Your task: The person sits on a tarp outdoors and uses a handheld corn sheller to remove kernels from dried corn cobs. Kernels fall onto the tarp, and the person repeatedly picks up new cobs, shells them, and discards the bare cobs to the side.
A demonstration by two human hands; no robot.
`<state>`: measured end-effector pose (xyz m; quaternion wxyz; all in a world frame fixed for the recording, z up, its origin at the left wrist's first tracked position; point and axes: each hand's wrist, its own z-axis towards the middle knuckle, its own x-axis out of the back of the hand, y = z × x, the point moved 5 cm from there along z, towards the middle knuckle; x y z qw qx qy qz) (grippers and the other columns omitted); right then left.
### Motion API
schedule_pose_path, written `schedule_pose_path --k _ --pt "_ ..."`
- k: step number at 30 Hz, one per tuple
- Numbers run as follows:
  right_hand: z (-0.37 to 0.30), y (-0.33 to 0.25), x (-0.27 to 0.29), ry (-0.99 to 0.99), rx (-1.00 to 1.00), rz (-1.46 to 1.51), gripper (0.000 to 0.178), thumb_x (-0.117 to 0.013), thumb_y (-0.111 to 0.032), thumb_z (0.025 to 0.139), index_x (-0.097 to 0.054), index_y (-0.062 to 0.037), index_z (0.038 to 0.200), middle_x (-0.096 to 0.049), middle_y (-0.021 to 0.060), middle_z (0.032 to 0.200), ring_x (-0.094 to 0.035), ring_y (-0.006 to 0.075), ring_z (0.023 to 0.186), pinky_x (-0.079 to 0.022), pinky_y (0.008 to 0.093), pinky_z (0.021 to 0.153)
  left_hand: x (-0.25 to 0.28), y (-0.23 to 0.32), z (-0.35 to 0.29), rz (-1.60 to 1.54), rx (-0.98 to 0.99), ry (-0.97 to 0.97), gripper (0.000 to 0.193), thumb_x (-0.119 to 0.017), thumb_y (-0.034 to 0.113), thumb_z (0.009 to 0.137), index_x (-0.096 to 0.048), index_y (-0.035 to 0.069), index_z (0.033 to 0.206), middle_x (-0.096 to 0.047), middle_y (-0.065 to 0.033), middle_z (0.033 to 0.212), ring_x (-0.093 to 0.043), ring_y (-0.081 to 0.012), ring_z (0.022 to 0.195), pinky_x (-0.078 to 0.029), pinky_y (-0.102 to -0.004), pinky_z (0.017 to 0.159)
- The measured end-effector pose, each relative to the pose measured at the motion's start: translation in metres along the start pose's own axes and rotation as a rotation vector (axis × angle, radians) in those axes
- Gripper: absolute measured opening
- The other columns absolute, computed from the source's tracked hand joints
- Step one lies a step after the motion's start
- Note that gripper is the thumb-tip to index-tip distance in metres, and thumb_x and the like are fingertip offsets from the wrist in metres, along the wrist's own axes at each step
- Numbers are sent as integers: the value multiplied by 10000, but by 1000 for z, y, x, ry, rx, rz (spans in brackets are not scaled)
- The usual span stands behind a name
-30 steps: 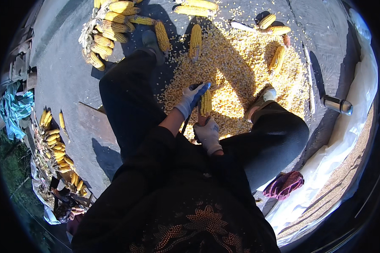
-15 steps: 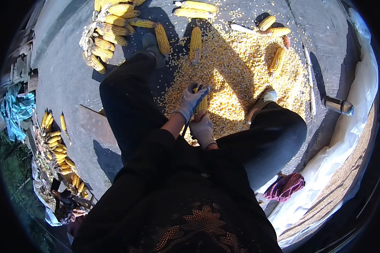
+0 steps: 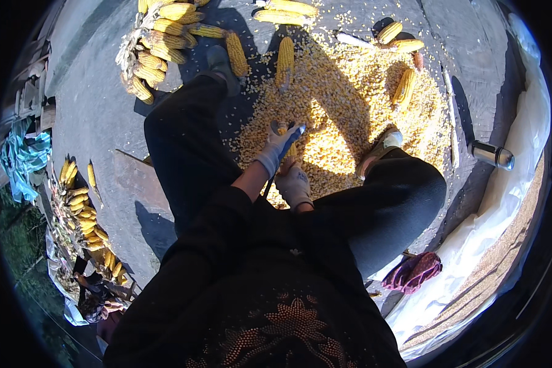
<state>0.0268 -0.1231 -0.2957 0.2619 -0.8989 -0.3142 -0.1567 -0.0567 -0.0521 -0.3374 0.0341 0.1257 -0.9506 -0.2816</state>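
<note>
My left hand (image 3: 278,142), in a pale glove with blue on the fingers, is closed around the upper part of a yellow corn cob (image 3: 292,151). Lower down, my right hand (image 3: 295,184), gloved in white and grey, grips the cob's near end. Between my knees the cob tilts over a wide heap of loose corn kernels (image 3: 334,144). A thin dark strip hangs by my left wrist; what it belongs to is hidden. Beyond my hands, one whole corn cob (image 3: 284,64) lies at the heap's far edge, and another cob (image 3: 404,89) rests on its right side.
A pile of cobs (image 3: 159,46) lies far left, more cobs (image 3: 86,214) at the left edge. To the right are a metal flask (image 3: 492,154), a pale stick (image 3: 452,122) and white plastic sheeting (image 3: 503,178). A purple cloth bundle (image 3: 413,272) sits near my right thigh.
My left hand has shifted slightly left and turned on the cob, and a yellow tip now shows between its fingers. The right hand stays low at the cob's near end.
</note>
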Motion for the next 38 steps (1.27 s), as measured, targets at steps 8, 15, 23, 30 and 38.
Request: schedule_pose_path --k 8,15,23,30,38 --pt "-14 -12 9 -185 -94 315 315 -650 -161 754 -491 3 970 -605 147 694 -642 273 600 -515 368 530 -5 3 -18 26 -230 127 834 -785 340 683 -340 48 1325 -599 -155 1042 -592 -244 931 -473 -325 824" --pt "-42 9 24 -160 -111 576 299 -701 -173 690 -529 -7 870 -600 122 675 -608 234 542 -500 352 496 -10 6 -3 25 -11 -147 333 -762 241 759 -621 53 994 -627 -57 900 -599 -138 771 -495 -261 707" --pt "-22 18 8 79 -3 -28 405 -606 -223 757 -460 -5 1066 -623 259 933 -598 428 901 -473 497 771 -5 0 0 -216 -11 -235 310 -787 222 727 -623 74 944 -623 -25 826 -600 -152 698 -490 -290 617" --pt "-41 32 0 -140 -80 473 378 -697 -174 682 -541 19 967 -649 167 830 -640 288 742 -500 385 646 8 3 9 430 -355 153 503 -715 444 741 -636 -33 881 -656 -93 765 -610 -178 594 -500 -332 590" --pt "-41 19 23 9 -111 -15 579 -710 -271 688 -465 -13 1145 -641 207 1005 -625 334 944 -476 427 836 -9 8 -13 -82 158 -376 475 -761 362 734 -571 116 1093 -645 -37 930 -632 -183 833 -530 -355 716"
